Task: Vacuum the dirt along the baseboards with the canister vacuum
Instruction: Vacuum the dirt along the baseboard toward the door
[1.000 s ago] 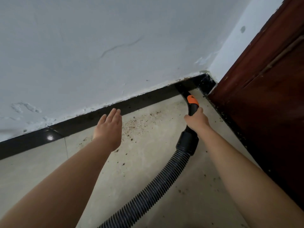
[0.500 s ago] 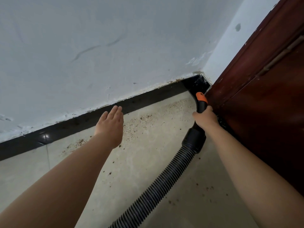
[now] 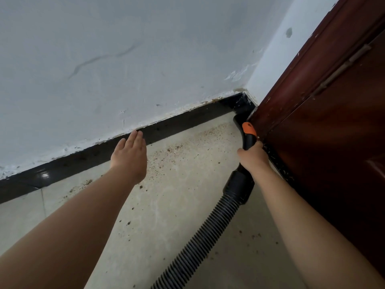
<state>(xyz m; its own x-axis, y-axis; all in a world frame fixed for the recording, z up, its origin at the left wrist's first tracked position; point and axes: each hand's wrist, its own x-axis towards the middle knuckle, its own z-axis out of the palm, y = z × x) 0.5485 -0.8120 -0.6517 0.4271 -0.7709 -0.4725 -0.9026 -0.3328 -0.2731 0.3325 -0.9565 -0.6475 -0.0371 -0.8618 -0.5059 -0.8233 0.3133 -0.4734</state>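
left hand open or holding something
Open: the left hand hovers with fingers straight near the black baseboard, holding nothing.

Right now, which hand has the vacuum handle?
The right hand: its fingers curl round the black handle just below the orange button, nozzle in the corner. The left hand is flat and open, holding nothing, near the baseboard.

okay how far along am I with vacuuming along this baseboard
Early on, by the look of it. Nothing reads as clearly cleaned yet. In hand: your right hand grips the vacuum handle, nozzle tip in the corner by the wooden door; your left hand hovers open. Left: brown dirt scattered along the black baseboard and more specks beside the hose.
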